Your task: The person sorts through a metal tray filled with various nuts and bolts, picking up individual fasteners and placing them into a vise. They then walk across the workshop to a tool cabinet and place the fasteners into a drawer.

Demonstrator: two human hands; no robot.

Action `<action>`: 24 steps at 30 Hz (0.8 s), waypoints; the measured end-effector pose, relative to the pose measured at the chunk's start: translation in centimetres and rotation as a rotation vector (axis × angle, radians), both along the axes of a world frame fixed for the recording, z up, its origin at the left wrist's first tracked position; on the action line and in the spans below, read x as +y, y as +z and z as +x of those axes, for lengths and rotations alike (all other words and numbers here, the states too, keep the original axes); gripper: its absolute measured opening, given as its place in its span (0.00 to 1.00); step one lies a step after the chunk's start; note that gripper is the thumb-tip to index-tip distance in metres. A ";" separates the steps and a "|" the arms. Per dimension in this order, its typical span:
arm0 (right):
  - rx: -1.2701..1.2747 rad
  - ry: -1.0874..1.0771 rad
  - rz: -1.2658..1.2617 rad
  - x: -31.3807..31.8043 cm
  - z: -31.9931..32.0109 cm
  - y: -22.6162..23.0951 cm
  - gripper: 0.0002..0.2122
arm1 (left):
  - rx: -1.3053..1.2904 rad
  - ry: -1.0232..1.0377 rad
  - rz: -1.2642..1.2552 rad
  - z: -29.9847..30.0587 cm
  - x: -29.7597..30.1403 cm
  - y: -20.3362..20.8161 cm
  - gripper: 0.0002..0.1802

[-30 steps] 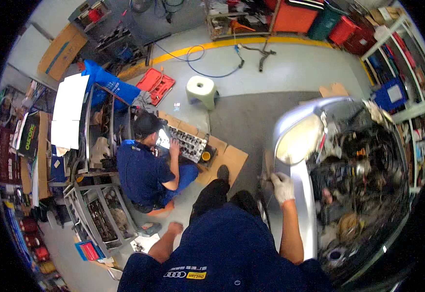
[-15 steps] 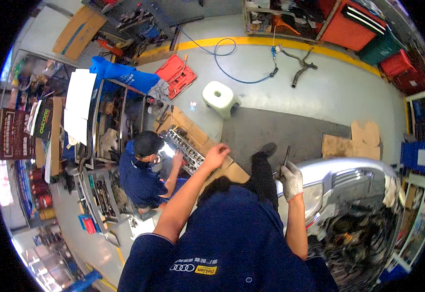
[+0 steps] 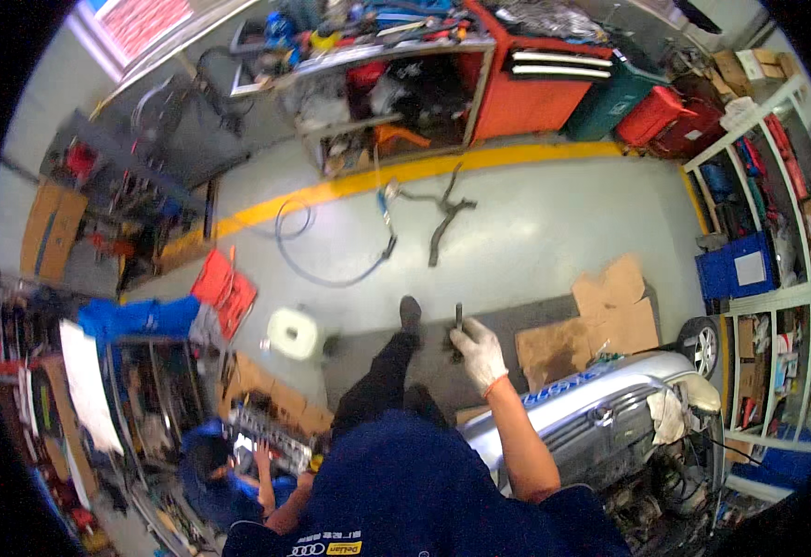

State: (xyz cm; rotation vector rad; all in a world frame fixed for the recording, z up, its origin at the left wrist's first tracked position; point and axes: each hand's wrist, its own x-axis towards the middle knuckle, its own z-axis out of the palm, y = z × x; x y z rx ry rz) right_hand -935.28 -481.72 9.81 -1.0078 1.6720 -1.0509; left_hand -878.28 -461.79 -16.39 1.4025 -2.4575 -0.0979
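My right hand (image 3: 481, 353), in a white work glove with an orange cuff, is closed around a slim dark rod-shaped tool (image 3: 458, 314). The tool points away from me above the dark floor mat; its exact kind is unclear. Low on the left, my left hand (image 3: 304, 485) is bare and mostly hidden by my own torso, so its fingers cannot be made out. It is nearest to the end of an engine cylinder head (image 3: 275, 440). A co-worker in dark blue (image 3: 208, 473) crouches beside that cylinder head with a hand (image 3: 262, 457) over it.
A silver car (image 3: 582, 408) with its front stripped stands close on my right. Flattened cardboard (image 3: 614, 302) lies ahead of it. A pale stool (image 3: 292, 334), a red tool case (image 3: 224, 290), a blue air hose (image 3: 331, 281) and a dark exhaust pipe (image 3: 442, 227) are on the floor.
My view has swung to the right and I have stepped forward past the stool. My left hand has dropped back beside my body. The right hand still holds the dark tool.
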 end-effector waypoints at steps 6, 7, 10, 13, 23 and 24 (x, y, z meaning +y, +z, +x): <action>-0.118 -0.269 0.221 -8.6 -10.7 5.2 0.17 | -0.485 -0.300 0.573 -15.0 -29.8 -3.6 0.09; -0.036 -0.338 0.190 -8.9 -12.8 6.1 0.18 | -0.568 -0.377 0.632 -19.7 -36.2 -4.3 0.09; 0.271 -0.373 -0.045 -12.1 -18.2 5.8 0.20 | -0.375 -0.307 0.439 -32.5 -53.8 -5.4 0.13; -0.112 -0.580 0.122 -15.2 -24.5 7.1 0.18 | 0.462 0.193 1.083 -54.0 -66.7 3.9 0.16; -0.236 -0.548 0.065 -35.0 -48.4 -3.5 0.17 | 0.703 -0.060 1.054 -83.9 -81.4 13.3 0.14; -0.191 -0.517 0.082 -37.6 -50.9 -3.0 0.17 | 0.685 -0.020 1.102 -84.3 -81.4 12.7 0.15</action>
